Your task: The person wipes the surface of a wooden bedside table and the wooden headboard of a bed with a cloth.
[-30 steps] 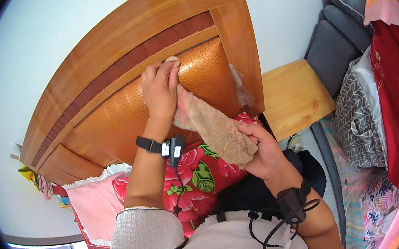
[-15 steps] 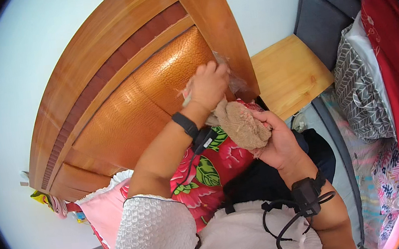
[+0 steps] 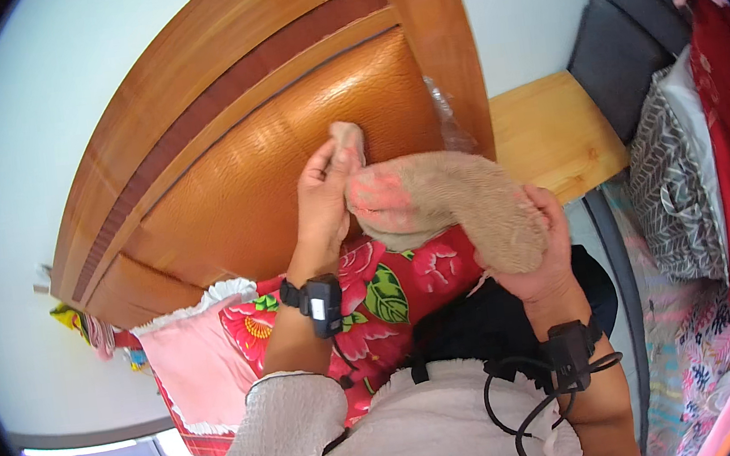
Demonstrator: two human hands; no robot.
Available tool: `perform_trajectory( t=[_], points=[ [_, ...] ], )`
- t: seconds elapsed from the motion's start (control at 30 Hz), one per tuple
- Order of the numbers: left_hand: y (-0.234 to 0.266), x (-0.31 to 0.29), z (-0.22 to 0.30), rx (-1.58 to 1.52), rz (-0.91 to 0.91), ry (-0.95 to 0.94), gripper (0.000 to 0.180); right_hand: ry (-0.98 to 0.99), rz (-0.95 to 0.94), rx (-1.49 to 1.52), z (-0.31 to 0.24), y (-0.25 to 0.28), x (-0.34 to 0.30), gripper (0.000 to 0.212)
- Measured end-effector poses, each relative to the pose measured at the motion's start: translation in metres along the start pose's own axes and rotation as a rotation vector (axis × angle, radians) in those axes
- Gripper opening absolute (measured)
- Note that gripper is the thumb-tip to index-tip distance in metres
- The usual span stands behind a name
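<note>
A brown, fuzzy cloth with worn pink patches stretches between my two hands, in front of the headboard's orange leather-like padding. My left hand is closed, pinching one end of the cloth between thumb and fingers, with a tip sticking up above them. At the other end my right hand grips the cloth where it drapes over the palm; part of its fingers is hidden behind the cloth. Both wrists wear black bands with small devices.
Clear plastic film clings to the headboard's right post. A wooden bedside top stands to the right, beside grey cushions. Below my hands lie red floral bedding and a pink pillow with white frill. Folded fabrics are stacked far right.
My left hand has drawn back from the headboard's right post, to the left and down. The cloth, bunched before, is now spread out between both hands. The view has shifted slightly.
</note>
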State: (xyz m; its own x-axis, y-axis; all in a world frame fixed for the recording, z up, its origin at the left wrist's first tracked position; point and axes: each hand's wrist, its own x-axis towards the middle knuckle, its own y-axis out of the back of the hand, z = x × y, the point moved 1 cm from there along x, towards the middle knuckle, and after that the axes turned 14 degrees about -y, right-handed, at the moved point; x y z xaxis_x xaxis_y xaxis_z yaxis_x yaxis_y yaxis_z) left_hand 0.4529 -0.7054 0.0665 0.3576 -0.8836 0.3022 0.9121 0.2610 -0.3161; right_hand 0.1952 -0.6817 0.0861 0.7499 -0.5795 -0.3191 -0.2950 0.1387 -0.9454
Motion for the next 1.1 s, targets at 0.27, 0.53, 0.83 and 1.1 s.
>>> perform_trajectory(
  t=[0.27,0.53,0.83,1.1],
  points=[
    [-0.073,-0.057,0.040,-0.298,-0.052,0.131,0.031,0.061,0.108,-0.428,0.011,0.023,0.017,0.038],
    [-0.116,-0.064,0.039,-0.442,-0.274,0.096,0.035,0.039,0.219,-0.590,0.003,0.042,-0.019,0.041],
    [-0.163,-0.066,0.026,-0.396,-0.432,-0.068,0.034,0.106,-0.232,-0.405,-0.002,0.022,-0.035,0.082],
    [-0.213,-0.057,-0.013,0.027,-0.658,-0.417,0.046,0.306,0.086,-0.400,-0.067,0.086,-0.061,0.071]
  ],
)
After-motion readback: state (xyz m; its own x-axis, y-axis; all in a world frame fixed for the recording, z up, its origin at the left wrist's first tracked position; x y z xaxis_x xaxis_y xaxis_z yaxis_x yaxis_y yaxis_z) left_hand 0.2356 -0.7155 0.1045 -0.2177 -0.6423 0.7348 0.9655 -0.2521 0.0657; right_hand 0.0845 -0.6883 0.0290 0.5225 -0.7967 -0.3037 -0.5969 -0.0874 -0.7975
